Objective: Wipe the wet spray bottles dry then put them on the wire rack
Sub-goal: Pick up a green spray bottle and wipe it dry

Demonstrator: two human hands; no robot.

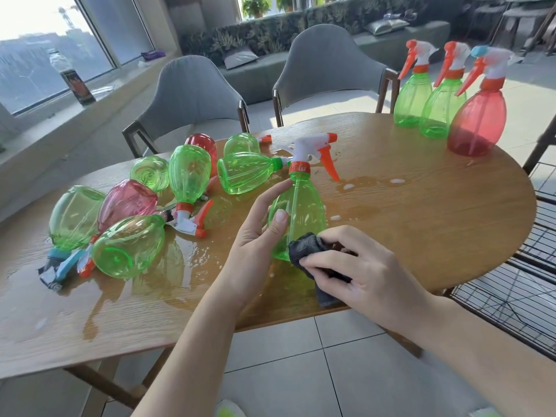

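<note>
The left hand (258, 233) curls its fingers round a green spray bottle (298, 212), standing tall over the near desk (421, 224). The right hand (355, 263) pinches a dark cloth (310, 248) against its low right side. The wire rack (517, 284) waits on the right.

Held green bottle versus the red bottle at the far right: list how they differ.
The held bottle is green; the red bottle is red. The held bottle is gripped and tilted; the red bottle stands free on the table. Both have white heads with orange triggers.
</note>
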